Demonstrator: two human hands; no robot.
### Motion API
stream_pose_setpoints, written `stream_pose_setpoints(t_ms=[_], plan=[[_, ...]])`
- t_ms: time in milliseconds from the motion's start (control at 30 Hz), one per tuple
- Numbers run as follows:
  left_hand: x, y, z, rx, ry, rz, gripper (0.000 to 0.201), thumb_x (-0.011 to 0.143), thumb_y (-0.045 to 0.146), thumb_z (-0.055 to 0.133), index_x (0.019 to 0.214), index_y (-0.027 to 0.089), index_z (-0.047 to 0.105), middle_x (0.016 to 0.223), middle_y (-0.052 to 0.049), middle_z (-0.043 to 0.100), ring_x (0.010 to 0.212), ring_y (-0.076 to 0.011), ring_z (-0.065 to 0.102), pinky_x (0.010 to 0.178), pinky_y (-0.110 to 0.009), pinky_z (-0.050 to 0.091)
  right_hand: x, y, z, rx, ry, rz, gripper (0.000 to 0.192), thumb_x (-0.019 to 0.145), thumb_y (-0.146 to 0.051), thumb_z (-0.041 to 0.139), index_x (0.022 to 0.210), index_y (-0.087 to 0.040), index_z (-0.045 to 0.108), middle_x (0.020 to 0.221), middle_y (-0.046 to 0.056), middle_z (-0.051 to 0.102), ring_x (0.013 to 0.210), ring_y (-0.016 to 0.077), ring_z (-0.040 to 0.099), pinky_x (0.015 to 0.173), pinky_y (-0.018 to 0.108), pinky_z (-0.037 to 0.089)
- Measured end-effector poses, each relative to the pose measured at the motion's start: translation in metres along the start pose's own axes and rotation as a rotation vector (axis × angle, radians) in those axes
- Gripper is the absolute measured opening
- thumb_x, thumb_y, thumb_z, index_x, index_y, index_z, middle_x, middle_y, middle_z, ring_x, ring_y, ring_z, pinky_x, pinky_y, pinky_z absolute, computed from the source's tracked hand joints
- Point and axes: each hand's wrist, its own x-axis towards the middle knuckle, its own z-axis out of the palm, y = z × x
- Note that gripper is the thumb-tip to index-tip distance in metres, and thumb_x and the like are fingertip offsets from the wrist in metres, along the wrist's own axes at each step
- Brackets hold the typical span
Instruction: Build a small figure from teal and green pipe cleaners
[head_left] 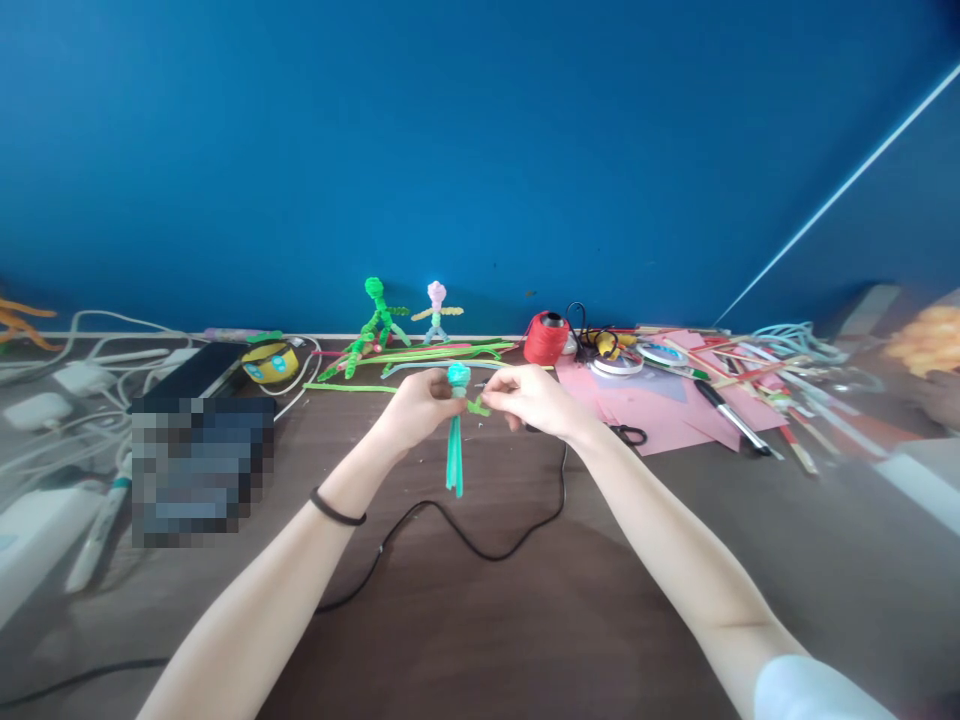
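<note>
Up front, left hand (416, 405) pinching teal pipe-cleaner flower (455, 440) upright, right hand (529, 398) gripping its green leaf (478, 407)

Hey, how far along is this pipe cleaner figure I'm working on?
Two figures, green and pink-headed, stand finished by the wall. The left hand holds a teal figure, its head coiled and legs hanging straight; the right hand works a green piece at its neck. Arms and leg shaping look left.
</note>
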Motion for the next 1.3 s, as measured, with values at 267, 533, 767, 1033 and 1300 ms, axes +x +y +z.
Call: stream_pose_setpoints(t_ms=[267,533,767,1033,1300], plan=[[0.004,-0.006,0.000,-0.095,0.225,0.035,0.016,0.054,0.019,0.065,0.068,0.015,0.059,0.061,0.001,0.059,0.063,-0.0148,0.056,0.060,-0.025,0.042,0.001,-0.005,0.006,0.331,-0.025,0.059,0.011,0.077,-0.016,0.050,0.086,-0.013,0.057,0.071,0.002,0.060,0.040,0.0056,0.053,0.038,0.018,0.036],[0.004,-0.006,0.000,-0.272,0.225,-0.001,0.020,0.056,0.021,0.066,0.074,0.014,0.059,0.067,0.001,0.062,0.067,-0.0136,0.058,0.063,-0.024,0.041,0.006,0.000,0.017,0.501,-0.024,0.004,0.015,0.074,-0.015,0.053,0.087,-0.018,0.046,0.062,-0.005,0.055,0.037,0.0064,0.049,0.037,0.019,0.034],[0.002,-0.003,0.003,-0.333,0.232,-0.039,0.022,0.054,0.023,0.067,0.073,0.015,0.059,0.065,0.000,0.062,0.068,-0.0151,0.059,0.065,-0.026,0.042,0.007,0.004,0.019,0.534,-0.067,-0.015,0.019,0.074,-0.020,0.056,0.087,-0.020,0.042,0.063,-0.006,0.055,0.038,0.0070,0.049,0.039,0.020,0.035],[0.003,-0.005,0.005,-0.481,0.230,-0.042,0.026,0.051,0.023,0.071,0.071,0.013,0.059,0.061,0.002,0.060,0.062,-0.0123,0.055,0.062,-0.025,0.040,0.007,0.006,0.020,0.598,-0.127,-0.044,0.023,0.074,-0.022,0.058,0.087,-0.022,0.039,0.061,-0.008,0.055,0.037,0.0073,0.050,0.038,0.019,0.036],[0.002,-0.006,0.006,-0.448,0.232,0.016,0.029,0.053,0.025,0.071,0.077,0.014,0.059,0.071,-0.001,0.063,0.072,-0.0157,0.059,0.069,-0.027,0.042,0.011,0.011,0.016,0.658,-0.225,0.010,0.028,0.070,-0.028,0.066,0.087,-0.016,0.047,0.062,-0.003,0.059,0.039,0.0089,0.053,0.037,0.020,0.036]])
